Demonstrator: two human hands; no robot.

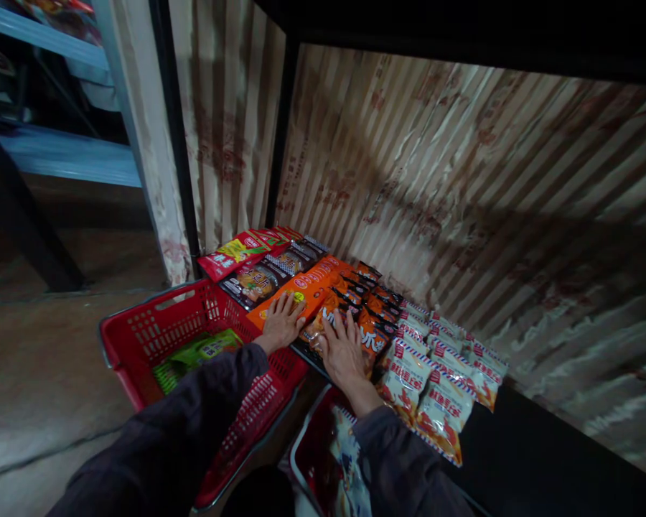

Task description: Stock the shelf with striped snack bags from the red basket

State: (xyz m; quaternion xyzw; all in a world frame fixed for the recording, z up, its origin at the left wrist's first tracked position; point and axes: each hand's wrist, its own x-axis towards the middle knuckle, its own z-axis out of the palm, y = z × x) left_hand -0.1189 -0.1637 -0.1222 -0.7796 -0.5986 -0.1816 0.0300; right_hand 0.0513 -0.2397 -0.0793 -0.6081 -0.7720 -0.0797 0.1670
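Note:
My left hand [283, 320] lies flat with spread fingers on an orange snack packet [312, 282] on the black shelf. Beside it, my right hand [347, 350] rests open on black-and-orange snack bags [374, 336], its fingers stretched over the front ones. Left of the orange packet lie dark packets [258, 281] with a checkered edge and red packets [235, 255]. To the right of my right hand, white snack bags [406, 375] with striped edges are laid out in rows. Neither hand is closed around anything; parts of the bags are hidden beneath my palms.
A red basket [156, 323] holding green packets [199, 359] stands at the shelf's front left. Another red basket [315, 431] with pale packets is below my right arm. Corrugated panels [436, 187] back the shelf, and a black post [177, 136] stands at its left corner.

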